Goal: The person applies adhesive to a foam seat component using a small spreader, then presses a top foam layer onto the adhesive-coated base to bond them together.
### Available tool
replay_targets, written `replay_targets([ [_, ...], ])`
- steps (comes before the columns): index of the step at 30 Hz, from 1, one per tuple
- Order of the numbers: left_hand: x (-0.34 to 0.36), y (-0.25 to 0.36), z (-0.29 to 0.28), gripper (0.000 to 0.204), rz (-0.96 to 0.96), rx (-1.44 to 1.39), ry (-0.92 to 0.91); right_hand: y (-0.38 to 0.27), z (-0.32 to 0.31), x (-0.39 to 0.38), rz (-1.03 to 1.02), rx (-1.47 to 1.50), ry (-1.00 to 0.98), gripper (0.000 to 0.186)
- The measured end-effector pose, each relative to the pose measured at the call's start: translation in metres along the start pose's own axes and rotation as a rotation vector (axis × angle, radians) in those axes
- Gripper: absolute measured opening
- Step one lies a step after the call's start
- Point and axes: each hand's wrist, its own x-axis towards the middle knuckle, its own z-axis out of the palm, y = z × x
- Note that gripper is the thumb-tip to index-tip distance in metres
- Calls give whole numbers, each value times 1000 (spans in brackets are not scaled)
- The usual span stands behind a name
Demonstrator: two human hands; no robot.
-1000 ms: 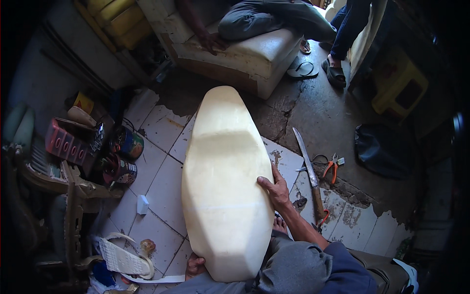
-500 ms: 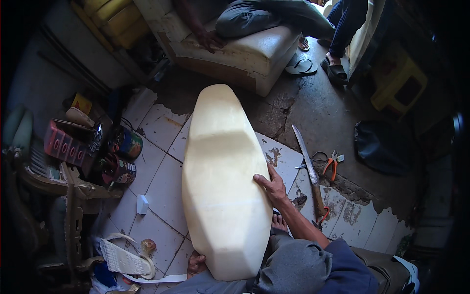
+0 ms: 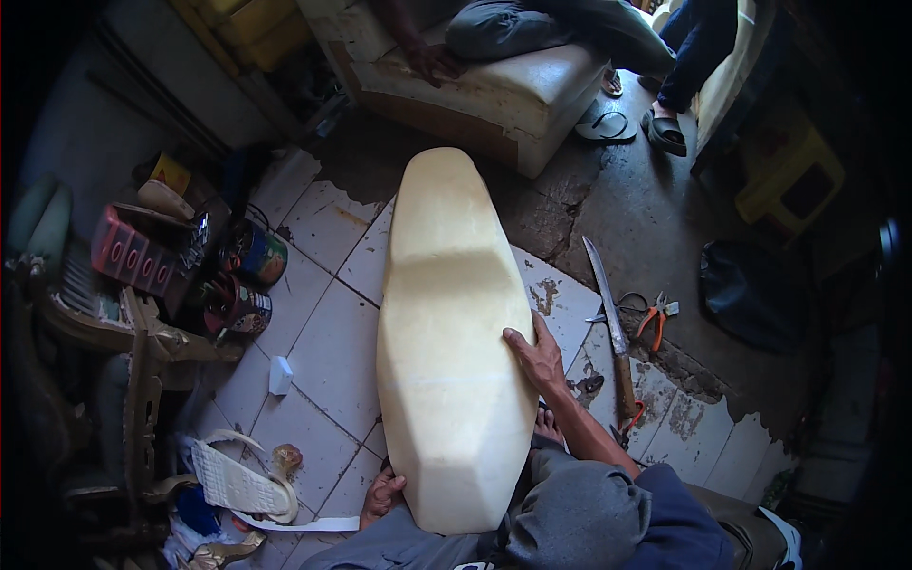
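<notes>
Now the pale foam seat sits dead centre, hands apart: right hand clamping its three-o'clock edge, left hand at seven, grip unclear; slack there could let it tilt.

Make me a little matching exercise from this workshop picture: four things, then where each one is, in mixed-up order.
Things
1. Long cream foam seat pad
2. Small white angular block
3. Long metal knife with wooden handle
4. Orange-handled metal pliers

Places
A. Right of the knife
B. Touched by the left hand and right hand
C. Between pad and pliers
D. Left of the pad

Pairs: 1-B, 2-D, 3-C, 4-A
</notes>
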Motion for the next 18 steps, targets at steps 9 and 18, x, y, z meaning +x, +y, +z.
replay_targets([
  [9,11,50,-7,69,35,784,-59,19,-2,15,-63,-39,-77,66],
  [18,159,144,31,56,341,628,348,14,6,27,-48,-140,-67,69],
])
